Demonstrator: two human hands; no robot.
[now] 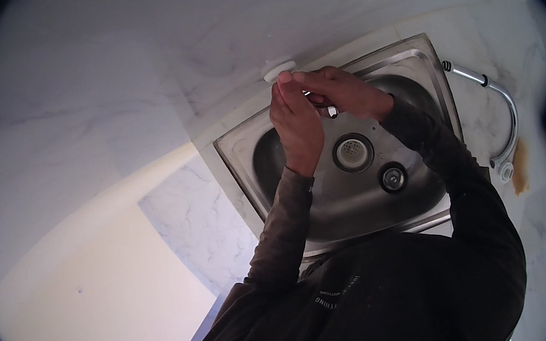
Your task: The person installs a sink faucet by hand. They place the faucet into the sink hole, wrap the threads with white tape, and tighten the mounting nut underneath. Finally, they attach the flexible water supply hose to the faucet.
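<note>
Both hands are raised over the far edge of a steel sink (pixel 353 212), upper centre of the frame, close to a white round disc (pixel 279 71) at the wall. The right hand (pixel 349 96) has its fingers curled around a small shiny metal piece (pixel 333 112), of which only glints show between them; its full shape cannot be told. The left hand (pixel 295 120) points upward with its fingers drawn close together just below the disc; whether they pinch anything cannot be told, nor whether they touch the disc. Principal hazard: loss of the metal piece. The hold appears to rest on fingertips, and wet or smooth metal could slip; a drop would probably land in the basin, where it could strike the steel or roll toward the drain (pixel 353 152), centre of the frame. The perforated insert there would likely stop a large part, less surely a small one. Second hazard: misalignment, since the hands cover the working point and a crooked push or twist could bind the piece or crack the disc. Third: the right sleeve (pixel 455 155) is near a chrome curved pipe (pixel 469 73) on the bench (pixel 477 108), right of the frame; an outward elbow swing could knock it.
</note>
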